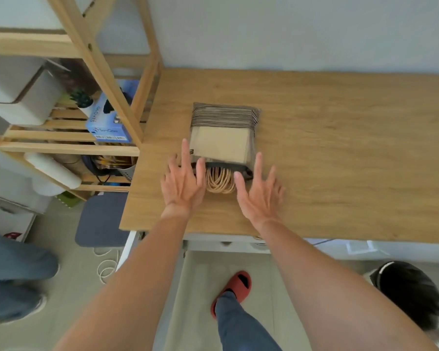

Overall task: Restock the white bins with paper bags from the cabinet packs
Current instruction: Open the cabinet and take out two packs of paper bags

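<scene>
**Paper bags in their pack lie on the table between two flat hands**

Paper bags, brown and folded flat, lie in a clear plastic pack (222,140) near the left end of the long light wooden table (340,148). The pack's far end shows many thin bag edges like stripes. Its near end is open, and a bunch of pale twisted paper handles (219,182) pokes out toward the person.

To the left of the table stands a tall light wooden shelf rack (91,59). On it sit a grey-white box (23,89), a blue cardboard glove box (109,117), a white roll (53,171) and a tiny green plant in a white pot (83,101).

Under the table's near edge is an open pale drawer (228,287), with the person's red rubber slipper (235,290) seen over it. A round black bin (411,292) is low on the right.

The person's left hand (184,182) is at the pack's near left corner, fingers straight and spread, gripping nothing. The right hand (260,192) is at the near right corner, also flat and spread, gripping nothing. The handles lie between the two hands. I cannot tell if the fingertips touch the pack.
</scene>
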The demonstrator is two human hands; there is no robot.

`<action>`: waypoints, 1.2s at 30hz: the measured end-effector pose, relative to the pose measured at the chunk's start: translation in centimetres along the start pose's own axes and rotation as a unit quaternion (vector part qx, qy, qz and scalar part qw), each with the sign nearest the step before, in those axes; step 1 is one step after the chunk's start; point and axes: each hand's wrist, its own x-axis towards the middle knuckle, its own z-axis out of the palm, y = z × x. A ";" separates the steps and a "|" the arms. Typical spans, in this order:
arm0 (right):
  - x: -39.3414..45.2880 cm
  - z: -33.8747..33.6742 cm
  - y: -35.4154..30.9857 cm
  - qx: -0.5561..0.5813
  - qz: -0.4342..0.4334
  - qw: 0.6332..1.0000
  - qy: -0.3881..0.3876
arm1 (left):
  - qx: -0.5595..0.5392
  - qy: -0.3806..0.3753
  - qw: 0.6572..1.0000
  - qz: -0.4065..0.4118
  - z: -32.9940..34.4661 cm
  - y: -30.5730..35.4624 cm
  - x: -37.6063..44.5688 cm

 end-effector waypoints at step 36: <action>7.8 24.6 26.1 0.059 0.090 0.994 -0.022 | -0.188 -0.182 0.965 -0.031 38.6 -0.9 -5.3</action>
